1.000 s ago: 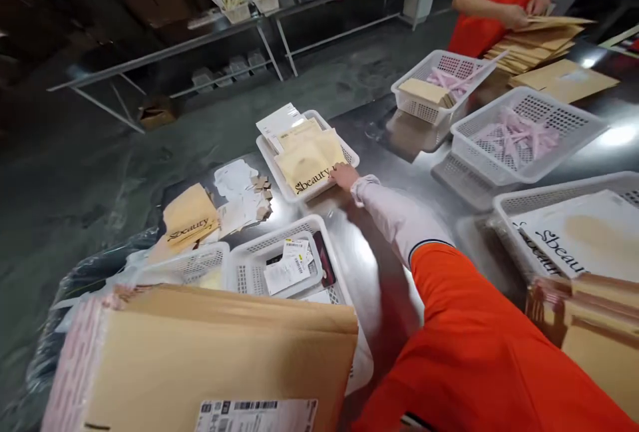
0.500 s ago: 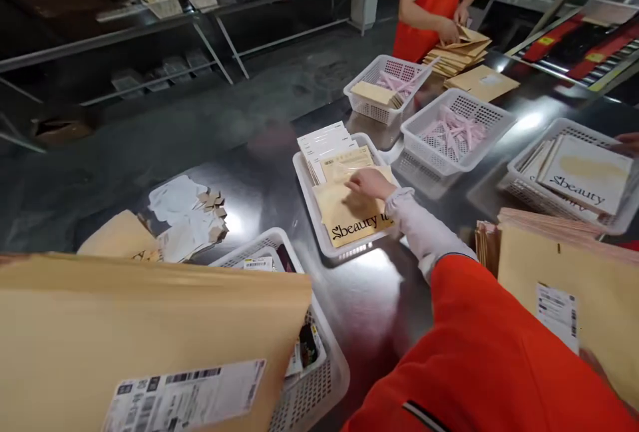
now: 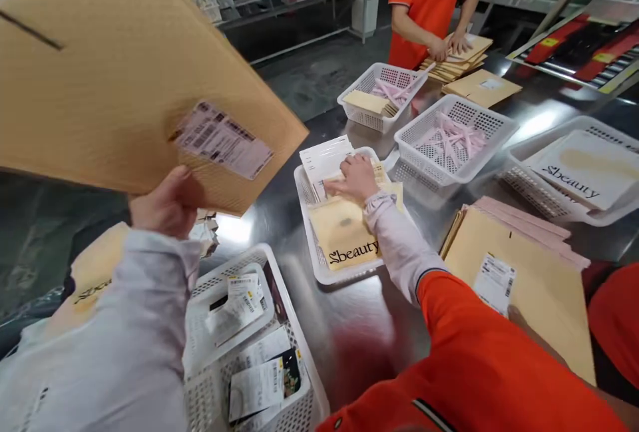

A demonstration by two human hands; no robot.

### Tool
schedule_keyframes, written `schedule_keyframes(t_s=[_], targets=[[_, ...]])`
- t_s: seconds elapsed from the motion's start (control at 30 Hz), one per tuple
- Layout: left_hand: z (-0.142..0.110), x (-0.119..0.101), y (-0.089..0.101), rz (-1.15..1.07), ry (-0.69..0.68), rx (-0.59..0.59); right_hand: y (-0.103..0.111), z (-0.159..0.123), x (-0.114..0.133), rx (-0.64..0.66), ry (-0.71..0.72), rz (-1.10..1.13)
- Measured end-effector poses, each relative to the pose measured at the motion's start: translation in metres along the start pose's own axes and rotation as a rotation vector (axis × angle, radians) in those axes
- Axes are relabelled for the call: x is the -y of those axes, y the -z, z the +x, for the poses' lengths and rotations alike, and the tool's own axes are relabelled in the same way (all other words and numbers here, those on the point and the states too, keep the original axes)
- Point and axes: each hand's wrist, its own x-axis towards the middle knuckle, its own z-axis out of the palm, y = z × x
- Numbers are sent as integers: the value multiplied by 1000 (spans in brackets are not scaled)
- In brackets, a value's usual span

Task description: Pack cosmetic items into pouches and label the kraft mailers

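My left hand [image 3: 164,204] is closed on the lower edge of a large brown padded envelope [image 3: 120,79] with a shipping label, held up at the upper left. My right hand [image 3: 353,178] reaches forward into a shallow white tray [image 3: 319,265]; its fingers rest, slightly bent, on the stack of yellow "beauty" pouches [image 3: 349,235] beside white leaflets [image 3: 324,158]. Whether the fingers pinch a pouch I cannot make out.
A white basket [image 3: 294,392] with labels and cards sits near left. A stack of brown labelled envelopes [image 3: 519,285] lies at right. Baskets with pink items [image 3: 452,139] and a basket of printed bags [image 3: 579,172] stand beyond. A person in orange sorts envelopes [image 3: 456,59] at the far end.
My left hand has raised the brown envelope from low in front up to the upper left. My right hand shifted slightly farther back in the tray, toward the white leaflets.
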Motion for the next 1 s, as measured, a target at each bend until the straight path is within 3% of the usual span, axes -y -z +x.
schedule_keyframes(t_s=[0.1, 0.17, 0.23, 0.3, 0.37, 0.47, 0.57, 0.67, 0.77, 0.87, 0.93, 1.0], targets=[[21, 53, -60, -239, 108, -2, 12, -29, 5, -37, -6, 8], [12, 87, -96, -300, 258, 60, 14, -43, 6, -71, -14, 27], [-13, 121, -125, -264, 484, 155, 11, -50, 3, -113, -14, 53], [-42, 153, -145, -173, 669, 290, 6, -47, 0, -146, -16, 83], [-62, 175, -156, -122, 766, 373, -2, -38, -3, -151, -22, 106], [-60, 182, -156, 13, 806, 361, -19, -16, -7, -113, -22, 119], [-48, 158, -124, 291, 596, 189, -36, 5, -8, -59, -27, 131], [-72, 119, -50, 380, 392, 152, -47, 15, -14, -25, -44, 171], [-142, 72, 47, 492, 496, 337, -44, 14, -28, -79, -42, 240], [-225, 16, 130, 798, 673, 571, -26, -2, -32, -260, -71, 285], [-269, -28, 160, 1024, 732, 757, -10, -30, -13, -368, -102, 331], [-299, -74, 163, 1188, 746, 953, 3, -75, 26, -398, -89, 447]])
